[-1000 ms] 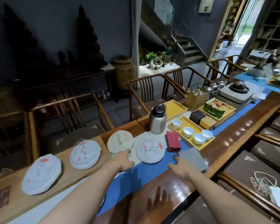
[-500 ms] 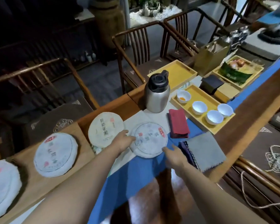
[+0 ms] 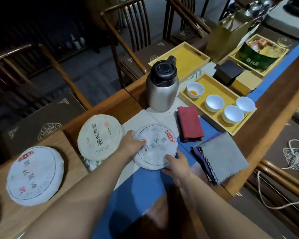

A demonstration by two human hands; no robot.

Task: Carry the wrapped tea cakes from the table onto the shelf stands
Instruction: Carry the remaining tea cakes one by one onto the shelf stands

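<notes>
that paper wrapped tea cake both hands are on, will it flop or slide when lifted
The tea cake will probably stay stiff: it holds a flat, thick disc shape under its paper. The wrapper looks smooth, so it may slip a little; the left hand and right hand taking opposite edges should help. Flat on the table, it seems unlikely to roll unless tipped on edge.

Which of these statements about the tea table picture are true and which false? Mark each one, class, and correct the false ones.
1. Both hands touch the same round paper-wrapped tea cake. True: left hand, right hand.
2. The steel flask with the black lid lies on its side. False: it stands upright.
3. Four small white cups sit in the yellow wooden tray. True.
4. The folded red cloth covers a tea cake. False: it lies beside the cake, on the table.
</notes>
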